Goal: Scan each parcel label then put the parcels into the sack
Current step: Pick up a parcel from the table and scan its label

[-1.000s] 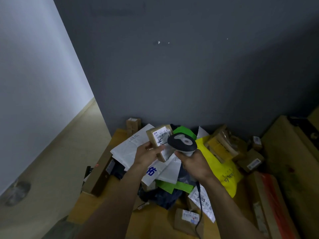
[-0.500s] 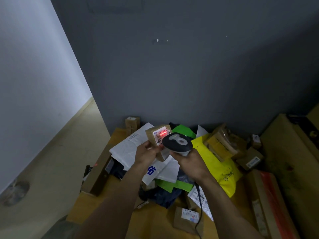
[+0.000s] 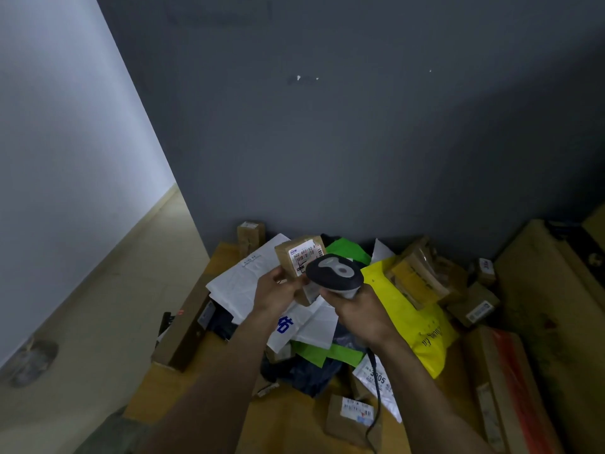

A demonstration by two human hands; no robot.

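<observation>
My left hand (image 3: 278, 293) grips a small brown cardboard parcel (image 3: 289, 257) from below, its white barcode label (image 3: 306, 257) facing me. My right hand (image 3: 357, 311) holds a dark grey handheld scanner (image 3: 335, 273) by its handle, the head right in front of the label and covering its lower right corner. A black cable (image 3: 376, 398) hangs down from the scanner. Both hands hover above a heap of parcels on a wooden table (image 3: 294, 417). No sack is visible.
The heap holds a yellow mailer bag (image 3: 412, 319), white mailers (image 3: 242, 283), a green bag (image 3: 347, 252) and several brown boxes (image 3: 422, 273). A small labelled box (image 3: 350, 421) lies near me. A long box with red tape (image 3: 504, 385) lies right. Grey wall behind, floor at left.
Half a second ago red scanner light lit the label; now the label is unlit. Both hands stay in almost the same place with parcel and scanner.
</observation>
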